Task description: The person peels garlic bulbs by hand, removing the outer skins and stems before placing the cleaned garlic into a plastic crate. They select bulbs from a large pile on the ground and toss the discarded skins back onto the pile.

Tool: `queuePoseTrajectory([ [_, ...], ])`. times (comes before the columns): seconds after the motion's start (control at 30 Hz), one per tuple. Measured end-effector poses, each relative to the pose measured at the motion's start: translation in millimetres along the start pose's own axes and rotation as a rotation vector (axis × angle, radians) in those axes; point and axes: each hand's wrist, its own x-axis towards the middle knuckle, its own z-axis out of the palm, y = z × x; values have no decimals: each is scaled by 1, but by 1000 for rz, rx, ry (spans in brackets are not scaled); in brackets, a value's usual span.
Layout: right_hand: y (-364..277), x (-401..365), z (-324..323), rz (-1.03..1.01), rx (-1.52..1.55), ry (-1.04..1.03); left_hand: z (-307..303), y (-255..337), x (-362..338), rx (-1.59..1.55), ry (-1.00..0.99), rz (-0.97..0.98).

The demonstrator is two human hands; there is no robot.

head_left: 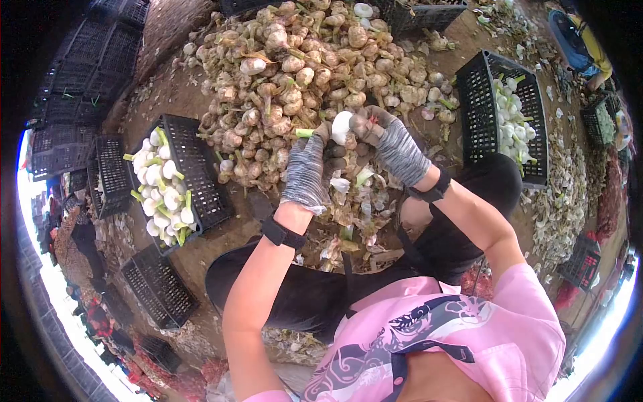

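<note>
Both my hands, in grey gloves, meet over the near edge of a heap of unpeeled garlic (288, 74). My left hand (309, 164) is closed on a white peeled garlic bulb (342, 128), whose green stem sticks out on the left. My right hand (395, 144) is closed at the bulb's right side; something small and red shows at its fingers, too small to make out. Peeled skins (362, 201) lie below my hands.
A black crate (207, 181) with white bulbs stands at the left, another (479, 114) at the right. An empty-looking crate (161, 288) sits lower left. Stacked crates (87, 67) rise at the upper left. Another person (579, 43) is at the upper right.
</note>
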Motion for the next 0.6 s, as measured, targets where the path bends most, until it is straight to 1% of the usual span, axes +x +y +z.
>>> queuePoseTrajectory([
  [0.03,-15,-5,3,99,146,-45,-1,-2,1,0,13,-2],
  [0.07,-14,-6,2,99,147,-44,-4,-3,3,0,13,-3],
  [0.13,-12,-7,1,155,272,-133,-8,-4,5,-63,-19,-68],
  [0.17,-12,-8,2,155,272,-134,-8,-4,5,-63,-18,-68],
  [0.23,-10,-9,3,88,559,-7,-7,-4,5,-73,27,-64],
  [0.27,-8,-7,0,89,557,-10,-6,-3,3,-76,28,-62],
  [0.33,-7,-2,-8,-57,199,-146,-2,-2,-1,55,16,71],
  [0.37,-10,-3,-6,-57,198,-146,0,-1,-2,54,15,71],
  [0.43,-19,-7,2,87,314,-68,2,-2,-3,190,54,166],
  [0.47,-22,-8,5,87,314,-67,3,-3,-3,191,53,165],
  [0.53,-27,-10,10,74,163,52,4,-5,-1,270,94,318],
  [0.57,-25,-10,9,75,163,51,3,-6,1,269,95,318],
  [0.6,-21,-9,9,8,191,63,1,-8,3,320,105,385],
])
